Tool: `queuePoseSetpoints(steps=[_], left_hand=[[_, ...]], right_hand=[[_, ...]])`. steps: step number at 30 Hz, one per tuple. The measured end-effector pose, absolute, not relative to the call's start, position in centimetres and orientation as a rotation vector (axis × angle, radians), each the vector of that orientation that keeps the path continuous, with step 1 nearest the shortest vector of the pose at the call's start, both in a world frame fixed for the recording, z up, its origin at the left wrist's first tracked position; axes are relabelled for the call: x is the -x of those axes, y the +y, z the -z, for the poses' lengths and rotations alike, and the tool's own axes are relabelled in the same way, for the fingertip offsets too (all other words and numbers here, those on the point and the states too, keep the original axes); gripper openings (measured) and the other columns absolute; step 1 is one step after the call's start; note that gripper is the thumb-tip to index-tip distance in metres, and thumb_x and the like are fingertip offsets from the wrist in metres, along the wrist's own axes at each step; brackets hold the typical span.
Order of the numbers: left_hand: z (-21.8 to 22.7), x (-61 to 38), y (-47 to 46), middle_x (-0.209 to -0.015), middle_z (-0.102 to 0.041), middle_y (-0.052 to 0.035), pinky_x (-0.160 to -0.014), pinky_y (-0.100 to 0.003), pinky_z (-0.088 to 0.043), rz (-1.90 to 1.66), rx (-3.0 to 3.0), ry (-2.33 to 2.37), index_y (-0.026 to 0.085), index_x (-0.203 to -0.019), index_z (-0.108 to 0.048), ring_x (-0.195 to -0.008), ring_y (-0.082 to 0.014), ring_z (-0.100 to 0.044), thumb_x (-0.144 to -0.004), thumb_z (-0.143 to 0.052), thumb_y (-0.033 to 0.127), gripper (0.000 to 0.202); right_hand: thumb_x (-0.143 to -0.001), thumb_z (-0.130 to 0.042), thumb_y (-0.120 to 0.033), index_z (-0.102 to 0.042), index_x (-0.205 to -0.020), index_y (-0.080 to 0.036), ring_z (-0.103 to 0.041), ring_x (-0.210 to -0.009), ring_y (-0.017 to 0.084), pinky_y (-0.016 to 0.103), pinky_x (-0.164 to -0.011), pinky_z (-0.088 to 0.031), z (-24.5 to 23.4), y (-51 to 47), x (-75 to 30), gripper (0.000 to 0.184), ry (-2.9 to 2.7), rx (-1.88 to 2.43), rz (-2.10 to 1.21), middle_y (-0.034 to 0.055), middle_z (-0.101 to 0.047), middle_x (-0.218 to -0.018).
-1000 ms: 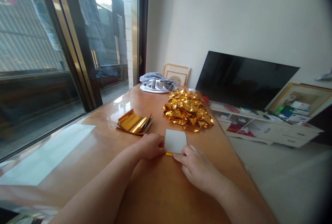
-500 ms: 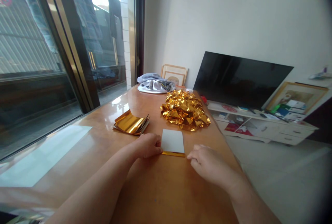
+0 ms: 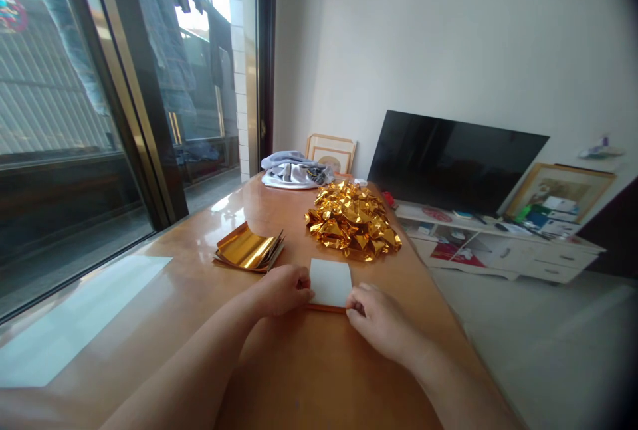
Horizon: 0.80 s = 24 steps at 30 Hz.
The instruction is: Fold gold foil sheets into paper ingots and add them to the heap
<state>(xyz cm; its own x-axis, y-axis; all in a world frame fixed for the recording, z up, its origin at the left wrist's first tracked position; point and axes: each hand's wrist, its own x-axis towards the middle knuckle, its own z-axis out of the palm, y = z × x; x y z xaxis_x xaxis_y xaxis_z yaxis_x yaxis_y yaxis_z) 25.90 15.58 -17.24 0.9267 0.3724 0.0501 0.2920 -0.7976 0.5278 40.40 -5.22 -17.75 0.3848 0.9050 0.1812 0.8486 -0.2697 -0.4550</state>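
Observation:
A sheet of gold foil paper [image 3: 329, 282] lies on the wooden table with its whitish back facing up. Along its near edge runs a narrow folded strip that shows the gold-orange side. My left hand [image 3: 286, 290] pinches the near left corner of the sheet. At the near right corner, the thumb and fingers of my right hand [image 3: 376, 317] are closed on the fold. Beyond my left hand sits a stack of gold foil sheets [image 3: 246, 247], curled at the edges. Past the sheet rises a heap of folded gold foil pieces [image 3: 353, 220].
Bundled grey cloth [image 3: 294, 171] lies at the table's far end. Glass sliding doors [image 3: 74, 117] border the left side. To the right, a black television [image 3: 456, 164] stands on a low white cabinet [image 3: 503, 254], beyond the table's right edge.
My right hand has moved left from beside the sheet and now grips its near right corner. My left hand stays at the left corner. The camera view has tilted up slightly.

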Motion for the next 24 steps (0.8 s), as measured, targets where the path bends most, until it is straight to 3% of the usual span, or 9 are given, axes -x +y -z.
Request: queuePoseSetpoints(steps=[4,7,12,15,19,24], left_hand=[[16.5,-26.3,15.6,-0.073,-0.059,-0.0009,-0.06,-0.027,-0.036,-0.563,-2.403,0.511,0.018,-0.075,-0.056,-0.068,-0.0156,-0.053,-0.094,-0.043,0.05,0.039],[15.8,-26.3,15.3,-0.073,-0.057,-0.0008,-0.061,-0.027,-0.038,-0.688,-2.247,0.565,0.018,-0.077,-0.053,-0.069,-0.0156,-0.053,-0.096,-0.036,0.059,0.048],[15.5,-26.1,13.6,-0.074,-0.055,0.0008,-0.057,-0.024,-0.036,-0.479,-2.099,0.422,0.017,-0.082,-0.055,-0.068,-0.0134,-0.051,-0.087,-0.052,0.065,0.049],[16.1,-26.5,12.4,-0.077,-0.059,-0.0009,-0.059,-0.024,-0.039,-0.377,-2.037,0.331,0.016,-0.089,-0.058,-0.071,-0.0142,-0.053,-0.084,-0.061,0.059,0.044],[16.9,-27.2,11.7,-0.086,-0.064,-0.0034,-0.069,-0.026,-0.045,-0.377,-1.91,0.155,0.017,-0.095,-0.057,-0.08,-0.016,-0.058,-0.087,-0.059,0.041,0.026],[16.6,-26.7,11.9,-0.076,-0.057,0.0005,-0.064,-0.025,-0.041,-0.626,-2.146,0.251,0.019,-0.08,-0.05,-0.07,-0.0131,-0.052,-0.085,-0.055,0.025,0.009]], right_hand=[[-0.085,-0.055,-0.022,-0.059,-0.077,-0.02,-0.053,-0.072,0.014,0.025,-0.064,-0.036,18.0,-4.9,-40.7,0.009,-1.314,1.975,-0.306,-0.0013,-0.059,-0.076],[-0.087,-0.057,-0.031,-0.058,-0.079,-0.019,-0.049,-0.067,0.014,0.025,-0.062,-0.037,17.7,-4.7,-40.6,0.014,-1.119,1.808,-0.46,-0.003,-0.055,-0.072],[-0.086,-0.062,-0.038,-0.058,-0.083,-0.019,-0.048,-0.07,0.013,0.025,-0.064,-0.039,17.2,-4.6,-39.8,0.02,-0.985,1.621,-0.586,-0.0032,-0.055,-0.075],[-0.085,-0.064,-0.039,-0.059,-0.082,-0.019,-0.047,-0.069,0.013,0.024,-0.064,-0.038,17.2,-4.5,-39.2,0.021,-1.006,1.606,-0.63,-0.0035,-0.054,-0.074],[-0.084,-0.066,-0.038,-0.061,-0.083,-0.018,-0.049,-0.07,0.013,0.025,-0.066,-0.04,17.2,-4.3,-38.5,0.02,-1.028,1.592,-0.688,-0.0028,-0.057,-0.075],[-0.086,-0.063,-0.05,-0.065,-0.096,-0.019,-0.059,-0.078,0.016,0.026,-0.063,-0.045,17.4,-4.4,-39.3,0.033,-0.843,1.547,-0.74,0.0028,-0.066,-0.088]])
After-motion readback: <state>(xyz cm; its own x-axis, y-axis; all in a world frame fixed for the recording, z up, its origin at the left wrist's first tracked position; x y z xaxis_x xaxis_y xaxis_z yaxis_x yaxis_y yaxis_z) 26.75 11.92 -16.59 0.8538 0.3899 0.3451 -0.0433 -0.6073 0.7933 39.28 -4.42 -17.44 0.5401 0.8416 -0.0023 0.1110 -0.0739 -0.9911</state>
